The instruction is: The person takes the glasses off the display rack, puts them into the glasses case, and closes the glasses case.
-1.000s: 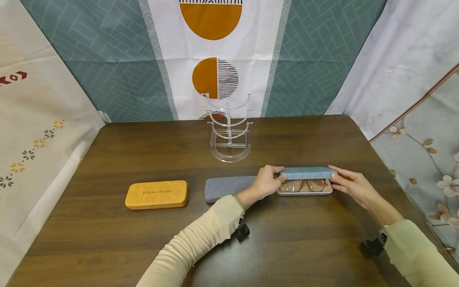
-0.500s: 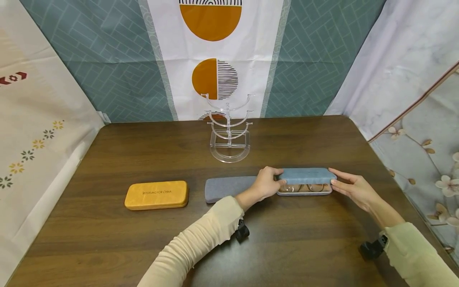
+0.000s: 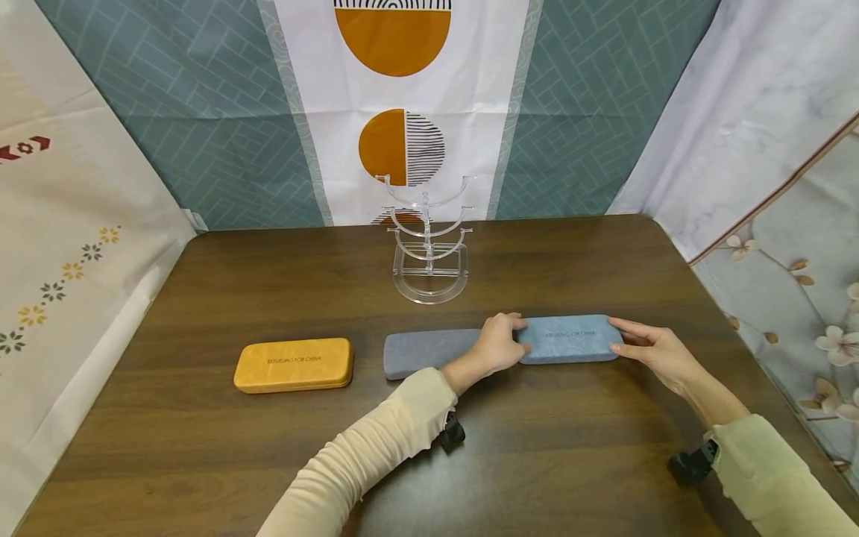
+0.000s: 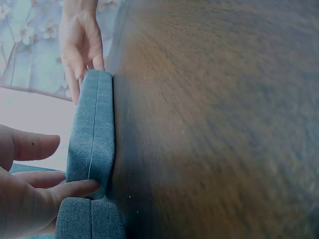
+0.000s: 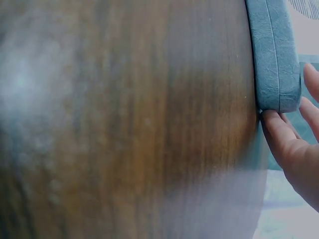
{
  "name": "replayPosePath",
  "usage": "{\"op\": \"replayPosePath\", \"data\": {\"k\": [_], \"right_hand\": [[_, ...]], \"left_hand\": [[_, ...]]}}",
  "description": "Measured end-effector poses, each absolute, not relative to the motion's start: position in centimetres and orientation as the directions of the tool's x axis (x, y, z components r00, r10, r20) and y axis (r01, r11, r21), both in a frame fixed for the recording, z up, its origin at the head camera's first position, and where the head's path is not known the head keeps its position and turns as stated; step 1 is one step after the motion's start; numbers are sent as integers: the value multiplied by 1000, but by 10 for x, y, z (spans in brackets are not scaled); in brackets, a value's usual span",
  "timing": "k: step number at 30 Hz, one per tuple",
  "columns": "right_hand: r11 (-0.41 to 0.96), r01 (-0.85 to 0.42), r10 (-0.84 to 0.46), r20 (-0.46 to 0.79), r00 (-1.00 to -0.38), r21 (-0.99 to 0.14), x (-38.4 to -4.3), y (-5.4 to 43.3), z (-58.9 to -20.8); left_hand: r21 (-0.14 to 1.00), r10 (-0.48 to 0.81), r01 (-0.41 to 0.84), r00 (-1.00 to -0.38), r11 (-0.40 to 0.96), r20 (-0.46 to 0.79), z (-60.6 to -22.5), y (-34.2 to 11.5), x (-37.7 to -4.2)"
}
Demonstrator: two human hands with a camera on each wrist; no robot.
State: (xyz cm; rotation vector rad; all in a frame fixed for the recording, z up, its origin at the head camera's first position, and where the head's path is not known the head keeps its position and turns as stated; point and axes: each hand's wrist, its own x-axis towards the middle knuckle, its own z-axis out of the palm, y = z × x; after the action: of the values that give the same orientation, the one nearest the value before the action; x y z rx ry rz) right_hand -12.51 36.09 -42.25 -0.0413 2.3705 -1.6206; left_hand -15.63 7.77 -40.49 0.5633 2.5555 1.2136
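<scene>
A light blue glasses case (image 3: 570,340) lies closed on the table, right of the middle, with small print on its lid. My left hand (image 3: 495,344) is at its left end, fingers fairly straight; in the left wrist view one fingertip (image 4: 84,187) touches that end. At the opposite end is my right hand (image 3: 661,354), its fingers extended, with a fingertip (image 5: 273,118) against the case in the right wrist view. A grey-blue glasses case (image 3: 429,352) lies just left of it, partly hidden behind my left hand. The glasses inside the light blue case are hidden by its lid.
A yellow glasses case (image 3: 294,365) lies closed on the left of the brown wooden table (image 3: 537,462). Toward the back stands a clear tiered display stand (image 3: 429,257). Hanging cloths border the table at the back and sides.
The light blue case's lid has come down, from partly raised with glasses showing to fully closed. My right hand has shifted slightly left; my left hand stays by the case's left end.
</scene>
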Motion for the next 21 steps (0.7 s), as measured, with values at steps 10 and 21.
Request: {"op": "replayPosePath", "data": {"k": [10, 21], "right_hand": [[518, 119, -80, -187, -979, -847, -122, 346, -410], [633, 41, 56, -7, -998, -773, -117, 317, -383]], "left_hand": [[850, 448, 219, -894, 480, -22, -403, 71, -155], [939, 375, 237, -918, 251, 131, -394, 48, -153]]}}
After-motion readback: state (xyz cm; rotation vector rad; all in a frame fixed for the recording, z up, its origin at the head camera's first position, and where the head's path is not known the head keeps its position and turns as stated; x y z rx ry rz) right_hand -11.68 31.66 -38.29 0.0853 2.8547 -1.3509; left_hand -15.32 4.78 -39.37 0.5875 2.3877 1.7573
